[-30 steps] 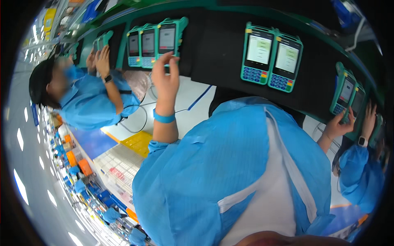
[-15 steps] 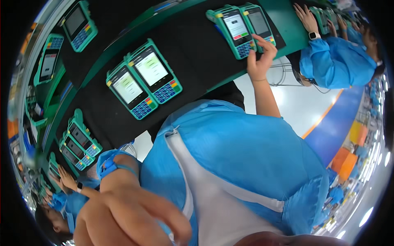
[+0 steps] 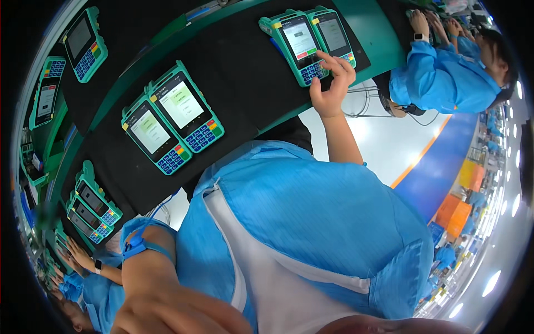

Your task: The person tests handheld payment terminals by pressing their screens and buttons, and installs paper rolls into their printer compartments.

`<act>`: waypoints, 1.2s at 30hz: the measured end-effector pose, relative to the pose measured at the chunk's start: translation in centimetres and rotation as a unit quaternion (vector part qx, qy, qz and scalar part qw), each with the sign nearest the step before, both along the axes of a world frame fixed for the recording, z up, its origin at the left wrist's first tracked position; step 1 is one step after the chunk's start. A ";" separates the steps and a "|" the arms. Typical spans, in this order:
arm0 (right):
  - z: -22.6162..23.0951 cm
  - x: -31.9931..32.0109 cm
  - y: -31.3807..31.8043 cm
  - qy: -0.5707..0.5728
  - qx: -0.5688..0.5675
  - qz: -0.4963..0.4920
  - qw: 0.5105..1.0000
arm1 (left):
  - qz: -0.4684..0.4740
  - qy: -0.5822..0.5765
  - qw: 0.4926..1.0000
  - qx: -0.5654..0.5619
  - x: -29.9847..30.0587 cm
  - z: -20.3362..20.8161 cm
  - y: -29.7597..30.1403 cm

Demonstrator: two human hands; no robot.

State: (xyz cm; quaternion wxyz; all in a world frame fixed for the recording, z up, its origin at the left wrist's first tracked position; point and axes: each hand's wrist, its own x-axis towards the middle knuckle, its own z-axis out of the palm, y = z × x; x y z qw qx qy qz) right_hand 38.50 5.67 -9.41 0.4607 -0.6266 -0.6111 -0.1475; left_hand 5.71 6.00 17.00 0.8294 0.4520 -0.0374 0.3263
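Note:
My right hand [image 3: 332, 89] is over a pair of green handheld payment terminals on the bench, empty, its fingers apart and bent. Its forefinger tip is at the lower edge of the lit screen of the left payment terminal [image 3: 300, 47], by a green on-screen button; whether it touches I cannot tell. Partly behind my fingers is the right payment terminal [image 3: 332, 34], its screen greyer. My left hand [image 3: 178, 309], with a blue band around the wrist, is raised close to the camera at the lower edge; its fingers are blurred and cut off.
Two more lit terminals [image 3: 181, 106] lie side by side on the black mat [image 3: 239, 72]. Further terminals [image 3: 92, 209] lie at the left, and one terminal [image 3: 84, 44] is on the bench across. A co-worker [image 3: 445, 78] sits at the right; another person's hand [image 3: 78, 255] shows at the left.
The view has shifted, so the bench things sit further left. My right hand stays by the same terminal, whose screen content differs. My left hand is lower in the picture.

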 end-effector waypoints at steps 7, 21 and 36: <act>2.5 -5.2 0.4 0.023 0.012 0.135 0.990 | 0.354 0.000 0.913 0.202 -8.8 -2.7 -2.9; 10.3 -26.5 -1.4 -0.068 -0.116 0.636 0.760 | 0.597 0.798 0.080 -0.020 -54.5 -23.9 -7.7; 4.3 -46.1 -4.8 -0.364 -0.140 0.438 0.810 | 0.695 0.644 0.317 0.029 -58.3 -24.4 -5.0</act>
